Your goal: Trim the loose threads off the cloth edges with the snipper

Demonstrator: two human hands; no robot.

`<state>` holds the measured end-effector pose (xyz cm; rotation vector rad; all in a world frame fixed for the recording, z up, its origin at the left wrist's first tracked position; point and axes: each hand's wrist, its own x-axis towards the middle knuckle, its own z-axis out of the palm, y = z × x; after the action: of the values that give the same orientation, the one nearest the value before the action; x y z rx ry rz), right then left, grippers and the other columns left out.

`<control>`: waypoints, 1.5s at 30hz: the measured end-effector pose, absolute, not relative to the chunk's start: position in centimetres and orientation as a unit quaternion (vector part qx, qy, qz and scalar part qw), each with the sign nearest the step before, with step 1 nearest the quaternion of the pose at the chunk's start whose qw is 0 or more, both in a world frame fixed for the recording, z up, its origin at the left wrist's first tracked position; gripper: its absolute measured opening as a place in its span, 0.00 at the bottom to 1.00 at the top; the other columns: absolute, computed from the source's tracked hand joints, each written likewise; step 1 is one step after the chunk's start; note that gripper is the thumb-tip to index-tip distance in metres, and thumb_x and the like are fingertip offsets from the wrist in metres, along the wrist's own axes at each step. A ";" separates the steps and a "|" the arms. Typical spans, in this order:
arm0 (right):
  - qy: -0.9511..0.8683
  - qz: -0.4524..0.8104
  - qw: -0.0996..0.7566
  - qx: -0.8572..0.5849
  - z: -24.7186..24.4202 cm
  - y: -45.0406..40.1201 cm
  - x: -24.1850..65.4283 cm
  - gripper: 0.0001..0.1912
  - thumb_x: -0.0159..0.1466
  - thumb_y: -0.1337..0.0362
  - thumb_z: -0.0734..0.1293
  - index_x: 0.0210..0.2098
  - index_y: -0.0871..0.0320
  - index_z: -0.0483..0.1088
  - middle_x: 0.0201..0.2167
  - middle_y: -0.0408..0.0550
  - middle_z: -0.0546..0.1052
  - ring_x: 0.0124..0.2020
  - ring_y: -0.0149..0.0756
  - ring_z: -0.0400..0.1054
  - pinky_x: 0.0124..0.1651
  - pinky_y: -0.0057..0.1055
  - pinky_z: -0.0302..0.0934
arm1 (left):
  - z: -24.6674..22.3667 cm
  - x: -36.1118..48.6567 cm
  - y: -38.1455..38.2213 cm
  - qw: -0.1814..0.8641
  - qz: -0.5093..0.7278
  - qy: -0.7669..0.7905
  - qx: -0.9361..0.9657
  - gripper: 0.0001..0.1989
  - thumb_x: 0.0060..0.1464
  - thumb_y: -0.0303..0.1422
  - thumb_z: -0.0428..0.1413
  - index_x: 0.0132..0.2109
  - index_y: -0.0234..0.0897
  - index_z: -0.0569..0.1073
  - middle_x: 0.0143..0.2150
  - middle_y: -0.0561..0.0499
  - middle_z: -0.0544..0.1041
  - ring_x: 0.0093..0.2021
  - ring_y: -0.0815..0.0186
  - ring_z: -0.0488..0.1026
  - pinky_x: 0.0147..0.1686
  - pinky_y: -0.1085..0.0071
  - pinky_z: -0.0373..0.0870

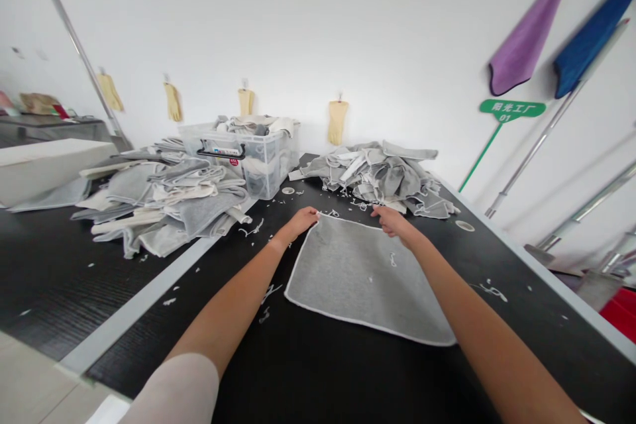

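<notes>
A grey cloth point(358, 278) with white stitched edges lies spread flat on the black table, a few loose bits of thread on it. At its far left corner, my left hand point(302, 221) is closed, pinching the cloth between thumb and fingers. My right hand point(393, 222) is closed over the far edge, its lower fingers by the cloth. The right fingertips pinch together just beyond that edge, close to some white thread scraps point(358, 204); what they hold is too small to make out. My right hand and forearm hide the cloth's far right corner.
Piles of grey and white cloths lie left point(183, 202) and beyond my hands point(382, 175). A clear plastic box point(271, 162) full of cloths stands at the back. Thread scraps litter the black table point(318, 371). Yellow gloves point(338, 122) hang on the wall.
</notes>
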<state>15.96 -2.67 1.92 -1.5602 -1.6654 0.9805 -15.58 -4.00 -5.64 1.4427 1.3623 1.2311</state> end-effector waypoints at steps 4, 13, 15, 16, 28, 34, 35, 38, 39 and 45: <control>-0.658 0.415 0.319 -0.541 1.7 -3.2 10.5 0.20 0.69 0.46 0.62 0.45 0.56 0.72 0.22 0.36 0.63 0.18 0.24 0.52 0.21 0.21 0.42 | -5.8 -15.3 -4.1 0.414 0.480 0.538 0.555 0.12 0.48 0.34 0.65 0.39 0.34 0.75 0.27 0.55 0.76 0.29 0.68 0.72 0.34 0.71 0.67; -0.666 0.403 0.384 -0.497 -1.6 -4.0 1.9 0.20 0.66 0.45 0.64 0.44 0.54 0.75 0.21 0.38 0.67 0.22 0.31 0.61 0.25 0.26 0.54 | -5.4 -14.9 -4.5 0.401 0.502 0.524 0.559 0.11 0.51 0.38 0.63 0.34 0.33 0.76 0.26 0.54 0.74 0.29 0.68 0.69 0.33 0.71 0.64; -0.674 0.395 0.394 -0.483 -2.3 -4.2 1.8 0.20 0.62 0.46 0.68 0.43 0.54 0.76 0.23 0.40 0.71 0.26 0.34 0.64 0.28 0.27 0.57 | -5.5 -15.0 -4.6 0.398 0.502 0.517 0.567 0.13 0.52 0.40 0.63 0.35 0.33 0.78 0.27 0.54 0.74 0.29 0.68 0.69 0.34 0.72 0.64; -0.678 0.391 0.399 -0.478 -2.7 -4.2 1.9 0.19 0.61 0.47 0.69 0.43 0.54 0.77 0.25 0.41 0.73 0.28 0.35 0.66 0.30 0.27 0.59 | -5.7 -15.1 -4.5 0.395 0.502 0.513 0.573 0.14 0.52 0.41 0.63 0.36 0.33 0.78 0.28 0.53 0.75 0.30 0.68 0.69 0.34 0.72 0.64; -0.668 0.369 0.443 -0.471 -4.8 -4.2 2.8 0.18 0.60 0.52 0.67 0.39 0.58 0.79 0.29 0.46 0.78 0.33 0.38 0.69 0.37 0.30 0.61 | -6.1 -14.7 -4.8 0.386 0.469 0.506 0.613 0.14 0.46 0.38 0.66 0.37 0.32 0.80 0.31 0.51 0.79 0.33 0.66 0.72 0.35 0.72 0.66; -0.656 0.362 0.455 -0.481 -5.0 -4.1 2.9 0.18 0.60 0.50 0.67 0.39 0.58 0.77 0.28 0.45 0.77 0.31 0.37 0.68 0.36 0.29 0.60 | -6.1 -14.3 -4.9 0.354 0.499 0.522 0.595 0.12 0.55 0.38 0.61 0.38 0.33 0.79 0.32 0.49 0.80 0.33 0.65 0.74 0.36 0.71 0.68; -0.656 0.362 0.456 -0.480 -5.1 -4.1 2.9 0.18 0.60 0.50 0.67 0.39 0.58 0.77 0.29 0.45 0.77 0.32 0.37 0.68 0.36 0.29 0.61 | -6.2 -14.3 -4.9 0.352 0.501 0.520 0.595 0.11 0.55 0.38 0.61 0.39 0.33 0.79 0.33 0.49 0.80 0.34 0.65 0.74 0.36 0.71 0.68; -0.658 0.360 0.461 -0.473 -5.5 -3.7 2.8 0.19 0.59 0.50 0.67 0.39 0.58 0.77 0.32 0.46 0.79 0.34 0.37 0.69 0.38 0.29 0.61 | -6.6 -14.0 -4.8 0.356 0.509 0.508 0.597 0.12 0.56 0.39 0.61 0.41 0.33 0.79 0.34 0.48 0.81 0.34 0.65 0.75 0.36 0.71 0.69; -0.659 0.360 0.463 -0.471 -5.7 -3.6 2.8 0.19 0.59 0.50 0.66 0.39 0.59 0.77 0.33 0.46 0.79 0.34 0.37 0.69 0.39 0.29 0.61 | -6.8 -13.9 -4.8 0.358 0.514 0.503 0.595 0.13 0.56 0.39 0.61 0.42 0.33 0.79 0.35 0.48 0.81 0.34 0.65 0.75 0.37 0.71 0.69; -0.658 0.360 0.469 -0.466 -5.7 -3.5 2.8 0.19 0.59 0.50 0.67 0.39 0.58 0.77 0.35 0.47 0.80 0.37 0.37 0.70 0.41 0.29 0.62 | -6.6 -13.3 -5.1 0.353 0.540 0.514 0.565 0.13 0.55 0.39 0.64 0.42 0.34 0.80 0.39 0.46 0.83 0.41 0.60 0.78 0.44 0.68 0.72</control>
<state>2.82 -3.53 -5.70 -1.1416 -1.6137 0.8822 -13.33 -5.08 -6.59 1.4613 1.3297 1.3976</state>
